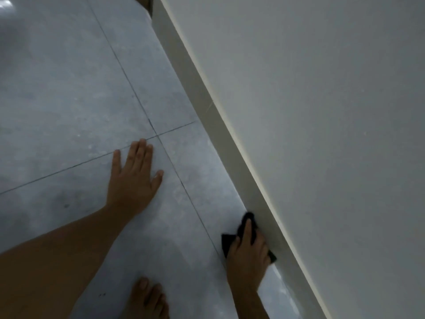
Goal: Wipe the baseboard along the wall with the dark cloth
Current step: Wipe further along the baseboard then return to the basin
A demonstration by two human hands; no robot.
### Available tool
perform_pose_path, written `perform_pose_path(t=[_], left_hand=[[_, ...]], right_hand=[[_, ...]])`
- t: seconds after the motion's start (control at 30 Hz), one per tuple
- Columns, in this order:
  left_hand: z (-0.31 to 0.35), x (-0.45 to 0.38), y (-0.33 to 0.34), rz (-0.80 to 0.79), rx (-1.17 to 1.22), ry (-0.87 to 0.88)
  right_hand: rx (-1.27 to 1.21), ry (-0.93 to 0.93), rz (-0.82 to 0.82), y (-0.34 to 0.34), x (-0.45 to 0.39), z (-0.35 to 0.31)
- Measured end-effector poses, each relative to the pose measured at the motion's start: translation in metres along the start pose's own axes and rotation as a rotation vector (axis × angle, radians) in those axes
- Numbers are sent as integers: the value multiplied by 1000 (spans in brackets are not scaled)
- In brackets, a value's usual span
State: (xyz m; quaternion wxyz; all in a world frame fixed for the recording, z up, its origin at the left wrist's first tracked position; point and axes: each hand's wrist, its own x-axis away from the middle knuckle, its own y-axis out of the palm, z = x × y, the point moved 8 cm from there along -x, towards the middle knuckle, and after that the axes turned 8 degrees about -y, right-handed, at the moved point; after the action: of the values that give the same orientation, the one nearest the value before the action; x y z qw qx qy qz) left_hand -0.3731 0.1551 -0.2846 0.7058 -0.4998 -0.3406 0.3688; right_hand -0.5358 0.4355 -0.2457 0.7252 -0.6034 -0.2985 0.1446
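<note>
Grey tiled floor (69, 100), left hand (134, 178) flat, fingers spread, right hand (247, 252) fingers clamping dark cloth (227, 244) against baseboard (207, 97)

Dark cloth (249, 221) bunched, pressed against pale baseboard (207, 95) at floor level.

Both forearms are bare with no sleeve reaching into view, the left hand (134, 173) and right hand (247, 252) wear no glove, ring or watch, and a bare foot (147, 300) shows unpainted toenails.
</note>
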Motion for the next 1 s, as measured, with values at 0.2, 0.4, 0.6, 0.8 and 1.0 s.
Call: perform_pose_path(t=[0.2, 0.4, 0.6, 0.8, 1.0], left_hand=[[0, 0, -2, -19, 7, -1], [-1, 1, -4, 8, 20, 18], [-1, 0, -4, -1, 45, 23], [0, 1, -4, -22, 50, 23], [-2, 0, -7, 1, 67, 17]], right_hand=[[56, -43, -34, -7, -28, -32], [2, -270, 15, -49, -130, -174], [-150, -575, 50, -46, -121, -187], [-156, -278, 98, -5, -15, -29], [-57, -632, 100, -20, -39, -93]])
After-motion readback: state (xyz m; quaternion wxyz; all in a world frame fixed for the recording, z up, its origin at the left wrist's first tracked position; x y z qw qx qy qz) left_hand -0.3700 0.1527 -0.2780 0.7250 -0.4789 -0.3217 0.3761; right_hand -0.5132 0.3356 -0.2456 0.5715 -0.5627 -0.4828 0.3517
